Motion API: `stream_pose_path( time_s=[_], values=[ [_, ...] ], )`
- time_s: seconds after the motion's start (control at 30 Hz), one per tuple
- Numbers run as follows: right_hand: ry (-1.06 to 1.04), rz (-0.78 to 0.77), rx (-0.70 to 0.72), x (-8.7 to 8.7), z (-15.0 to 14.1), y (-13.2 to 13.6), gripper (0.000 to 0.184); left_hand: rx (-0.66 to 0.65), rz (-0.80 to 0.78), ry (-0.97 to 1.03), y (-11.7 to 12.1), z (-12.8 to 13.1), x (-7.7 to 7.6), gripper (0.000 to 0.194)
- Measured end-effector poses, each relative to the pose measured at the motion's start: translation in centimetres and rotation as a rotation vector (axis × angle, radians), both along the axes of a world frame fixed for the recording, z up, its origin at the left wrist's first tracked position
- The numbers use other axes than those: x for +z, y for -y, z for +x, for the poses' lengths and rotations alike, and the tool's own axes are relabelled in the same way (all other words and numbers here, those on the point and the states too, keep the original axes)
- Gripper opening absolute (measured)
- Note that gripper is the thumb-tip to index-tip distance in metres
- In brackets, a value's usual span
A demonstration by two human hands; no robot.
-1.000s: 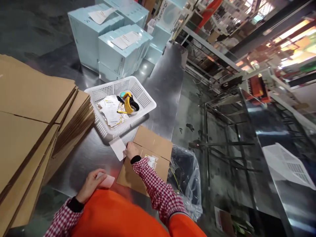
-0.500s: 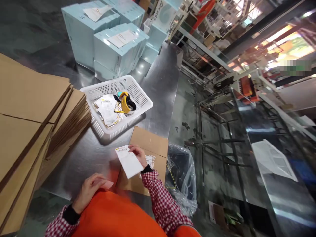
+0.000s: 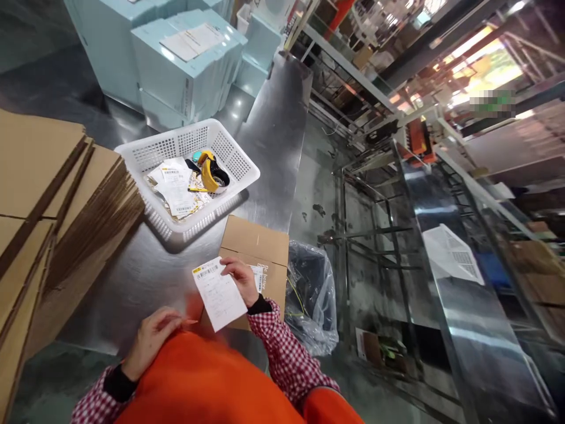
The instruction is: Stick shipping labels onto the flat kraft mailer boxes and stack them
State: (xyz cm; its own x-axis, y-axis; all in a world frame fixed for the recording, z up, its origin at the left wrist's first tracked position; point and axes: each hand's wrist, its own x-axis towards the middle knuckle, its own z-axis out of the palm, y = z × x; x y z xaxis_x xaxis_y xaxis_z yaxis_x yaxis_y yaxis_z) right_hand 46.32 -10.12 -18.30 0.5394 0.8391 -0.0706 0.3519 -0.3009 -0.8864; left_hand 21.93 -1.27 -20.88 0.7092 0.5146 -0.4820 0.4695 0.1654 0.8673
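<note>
My right hand [image 3: 241,279] pinches a white printed slip [image 3: 218,294] with a barcode at its top, held up above the near edge of a flat brown cardboard box [image 3: 253,250]. My left hand [image 3: 152,338] rests low by my orange vest, fingers curled; whether it holds anything I cannot make out. The box lies on the steel table [image 3: 145,271] in front of a white plastic basket [image 3: 238,171] that contains paper slips [image 3: 174,188] and a yellow tape dispenser [image 3: 212,174].
A tall stack of flat cardboard sheets [image 3: 53,200] fills the left. Pale blue boxes [image 3: 185,70] with papers on top stand at the back. A clear bag [image 3: 309,294] hangs at the table's right edge. Metal racks and a conveyor [image 3: 424,235] lie to the right.
My right hand lifted the white slip off the table by the box and turned its printed side up toward me. The pink slip seen in my left hand is no longer visible.
</note>
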Motion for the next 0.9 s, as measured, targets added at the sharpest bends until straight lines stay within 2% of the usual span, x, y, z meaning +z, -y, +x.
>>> stream_pose_path(
  time_s=[0.07,0.17,0.23,0.33,0.47,0.57,0.63,0.7,0.8,0.87,0.9],
  values=[
    [0.099,-0.065,-0.057,-1.1,0.1,-0.1,0.007,0.006,0.020,-0.011,-0.1,0.0,-0.2,0.030],
    [0.253,-0.218,-0.192,-3.2,0.8,-0.2,0.020,0.013,0.021,-0.023,-0.2,0.0,-0.3,0.029],
    [0.321,-0.321,-0.208,-3.9,1.4,-0.3,0.026,-0.002,0.033,-0.015,-0.3,0.1,-0.1,0.027],
    [0.477,-0.456,-0.032,-3.0,2.2,-0.5,0.027,-0.026,0.120,0.029,-0.3,0.4,0.1,0.025],
    [0.704,-0.568,0.344,1.0,3.4,-2.1,0.027,-0.005,0.203,0.050,0.0,1.0,-0.1,0.027],
    [0.651,-0.626,0.658,3.8,3.9,-4.6,0.028,-0.002,0.172,0.046,0.0,1.4,-0.3,0.029],
    [0.597,-0.630,0.815,4.9,3.6,-6.3,0.029,-0.042,0.142,0.039,-0.3,1.7,0.0,0.030],
    [0.562,-0.584,0.940,5.3,2.8,-8.0,0.029,-0.092,0.125,0.022,-0.8,2.1,0.5,0.029],
    [0.441,-0.453,1.088,4.7,1.6,-9.9,0.025,-0.134,0.083,0.001,-1.5,2.6,1.2,0.028],
    [0.262,-0.361,1.053,3.7,1.4,-10.4,0.025,-0.131,0.057,-0.015,-1.7,2.7,1.2,0.027],
    [0.129,-0.317,0.965,3.1,1.5,-10.2,0.029,-0.116,0.052,-0.026,-1.8,2.7,1.1,0.027]
  ],
)
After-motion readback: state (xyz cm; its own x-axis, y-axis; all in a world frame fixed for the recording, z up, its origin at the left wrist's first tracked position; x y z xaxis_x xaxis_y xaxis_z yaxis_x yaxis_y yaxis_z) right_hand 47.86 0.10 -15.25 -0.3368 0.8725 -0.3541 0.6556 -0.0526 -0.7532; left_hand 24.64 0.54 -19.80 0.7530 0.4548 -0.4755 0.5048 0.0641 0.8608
